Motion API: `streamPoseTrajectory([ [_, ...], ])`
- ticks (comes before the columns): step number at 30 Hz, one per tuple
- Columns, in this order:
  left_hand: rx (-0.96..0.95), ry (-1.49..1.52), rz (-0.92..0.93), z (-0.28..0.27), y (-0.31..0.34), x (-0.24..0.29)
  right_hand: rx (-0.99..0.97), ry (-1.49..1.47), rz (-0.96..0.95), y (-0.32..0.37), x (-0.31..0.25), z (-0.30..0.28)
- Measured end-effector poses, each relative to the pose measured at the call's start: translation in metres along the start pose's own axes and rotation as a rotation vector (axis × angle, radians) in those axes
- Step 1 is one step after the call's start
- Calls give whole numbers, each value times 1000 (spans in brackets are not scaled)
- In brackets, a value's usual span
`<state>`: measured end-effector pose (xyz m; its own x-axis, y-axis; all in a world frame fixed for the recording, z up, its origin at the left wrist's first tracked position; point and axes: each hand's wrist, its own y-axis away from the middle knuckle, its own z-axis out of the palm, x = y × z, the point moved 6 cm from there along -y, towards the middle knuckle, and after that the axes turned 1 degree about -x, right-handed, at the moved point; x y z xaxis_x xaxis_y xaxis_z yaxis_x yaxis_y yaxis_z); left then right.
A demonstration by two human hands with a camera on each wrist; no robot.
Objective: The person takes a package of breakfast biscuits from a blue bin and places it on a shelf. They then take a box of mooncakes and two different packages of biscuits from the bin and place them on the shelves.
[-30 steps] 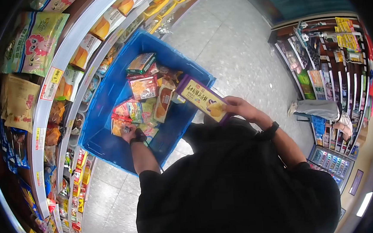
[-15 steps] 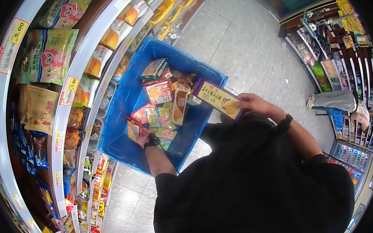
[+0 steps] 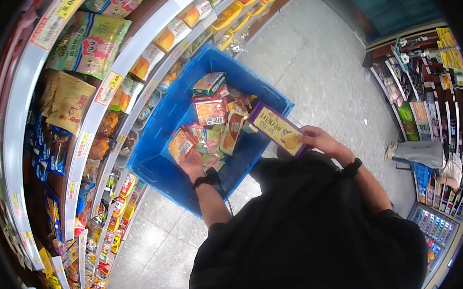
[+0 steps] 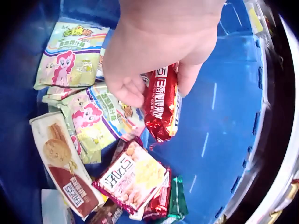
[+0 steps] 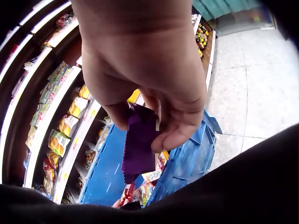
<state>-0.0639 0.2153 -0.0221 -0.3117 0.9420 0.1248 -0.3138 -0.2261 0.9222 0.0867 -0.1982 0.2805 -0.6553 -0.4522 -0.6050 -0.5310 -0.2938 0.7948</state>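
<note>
Inside the blue crate (image 3: 155,174), my left hand (image 3: 192,163) grips a red snack packet (image 4: 161,105) between thumb and fingers. The packet hangs over the other snacks in the left wrist view, its lower end pointing down in that view. My right hand (image 3: 322,139) pinches one end of a purple and yellow biscuit box (image 3: 277,129). That box slants over the crate's near right edge, yellow face up; the right wrist view shows only its purple narrow end (image 5: 140,144). Green pony snack bags (image 4: 103,114), a white and brown biscuit pack (image 4: 65,163) and a red-wrapped packet (image 4: 135,177) lie below my left hand.
Shelves of packaged snacks (image 3: 90,44) with price tags run close along the crate's left side. Pale tiled floor (image 3: 317,58) stretches beyond it. At the far right, a person's grey-clad leg (image 3: 420,153) shows beside another shelf unit (image 3: 426,88).
The crate and shelves have shifted right in the head view. My left hand has turned the red packet so its broad face shows more. My right hand keeps holding the biscuit box.
</note>
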Motion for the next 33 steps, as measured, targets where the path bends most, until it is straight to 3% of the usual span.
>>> streamPoseTrajectory([
  [3,-111,-116,-2,21,19,-19,-7,87,-20,-2,-12,2],
  [5,-73,-129,-5,39,43,-31,-21,116,-56,0,-21,5],
  [7,-284,-269,-45,62,62,-43,-29,84,-109,-8,-21,1],
  [9,-326,-287,-14,78,91,-47,-48,78,-130,-9,-28,0],
  [13,-681,-304,98,138,189,-50,-31,51,-159,-16,-35,-14],
  [17,-691,-430,218,176,261,-46,19,-3,-215,-10,-46,-27],
  [21,-866,-713,297,222,319,-51,36,-27,-217,-11,-38,-49],
  [23,-871,-814,285,246,361,-64,24,-58,-232,-12,-33,-61],
  [30,-1265,-1212,95,295,433,-134,20,-186,-290,-4,-43,-105],
  [33,-1422,-1251,164,315,457,-168,32,-205,-360,12,-57,-120],
])
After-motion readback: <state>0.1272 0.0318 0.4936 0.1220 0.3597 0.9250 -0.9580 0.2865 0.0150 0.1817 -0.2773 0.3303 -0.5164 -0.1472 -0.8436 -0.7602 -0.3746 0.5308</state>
